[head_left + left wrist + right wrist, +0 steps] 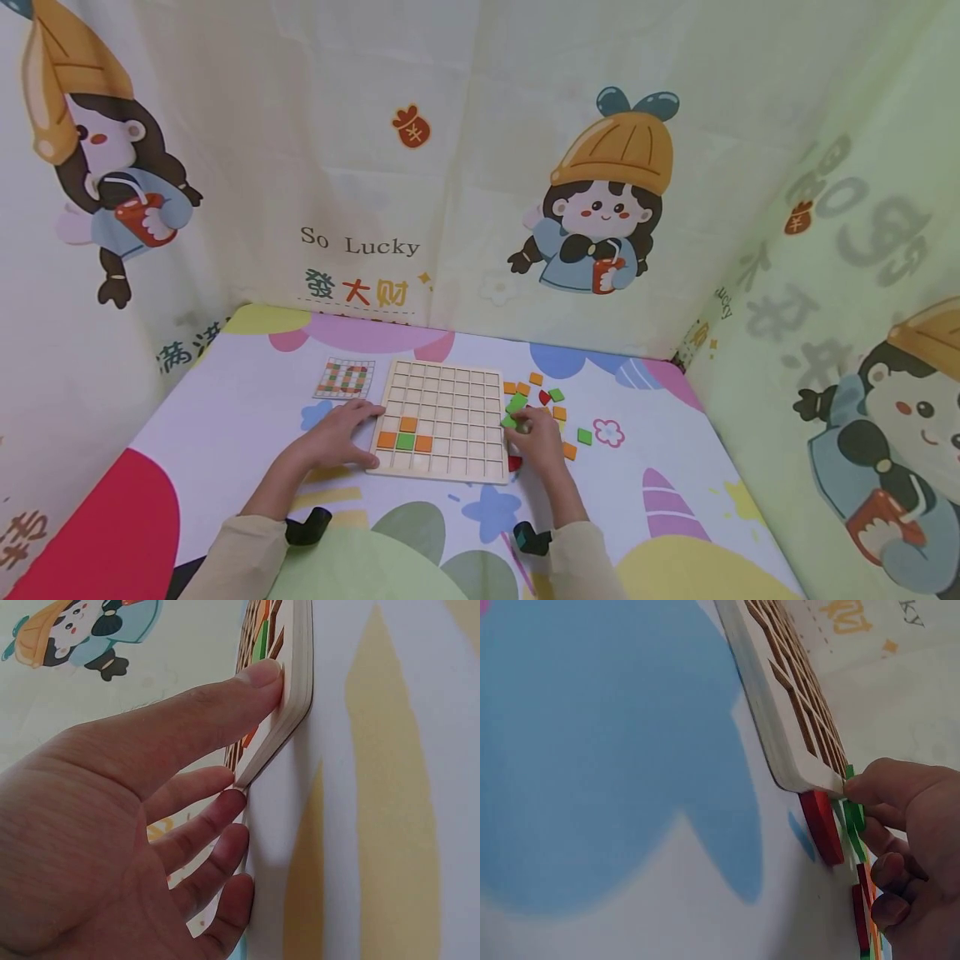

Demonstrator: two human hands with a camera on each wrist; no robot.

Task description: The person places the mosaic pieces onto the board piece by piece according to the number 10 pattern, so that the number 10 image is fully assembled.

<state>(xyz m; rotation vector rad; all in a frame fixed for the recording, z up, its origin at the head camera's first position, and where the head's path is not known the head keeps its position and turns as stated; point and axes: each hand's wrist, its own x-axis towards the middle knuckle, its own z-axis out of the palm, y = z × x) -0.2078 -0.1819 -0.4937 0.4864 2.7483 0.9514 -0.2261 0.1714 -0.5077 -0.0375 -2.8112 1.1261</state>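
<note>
A square wooden grid board (pixel 460 421) lies on the table between the two hands. On its lower left, three orange tiles (pixel 408 423) sit around one green tile (pixel 405 442). My left hand (pixel 337 435) rests along the board's left edge, thumb on the rim by the near corner, fingers spread against the side. At the right edge, my right hand (pixel 538 442) pinches a green tile (pixel 853 815) between thumb and fingers, close to the board's rim. Just below it, a red piece (pixel 822 827) lies against the board's corner.
Loose orange, green and red tiles (pixel 559 413) are scattered right of the board, partly behind the right hand. A card with a coloured grid pattern (pixel 345 379) lies at the board's upper left. Printed curtains (pixel 480 167) enclose the table's back and sides.
</note>
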